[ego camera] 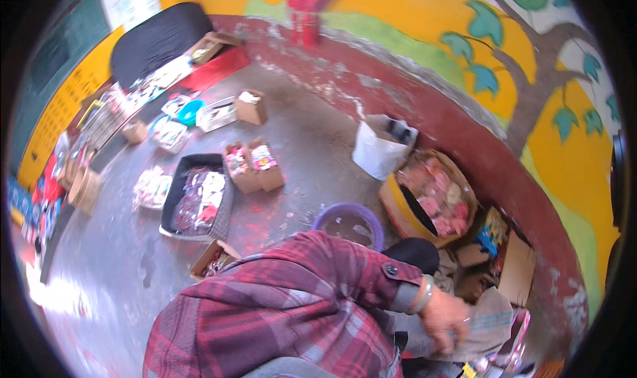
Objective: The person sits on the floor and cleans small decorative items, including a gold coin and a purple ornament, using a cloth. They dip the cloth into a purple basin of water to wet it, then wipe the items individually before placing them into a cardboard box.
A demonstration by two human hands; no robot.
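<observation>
My left hand (444,321), wearing a ring and bands at the wrist, reaches across to the lower right from a red plaid sleeve. Its fingers point down over a greyish cloth or sack (490,323); blur hides whether they grip it. My right hand is out of view. Just above the forearm stand a purple basin (380,229) of murky water and my dark-clad knee (413,253). Behind them is a large round yellow-brown container (398,206) with pink and red pieces inside. Small colourful packets (480,367) lie below the hand.
A white sack (375,151) leans near the painted wall (378,89). Cardboard (517,268) stands right of the hand. Across the floor are a dark basket (226,224), cardboard boxes (271,179) of packets, small trays (216,117) and a turquoise bowl (191,112). A black-covered object (159,42) stands farther back.
</observation>
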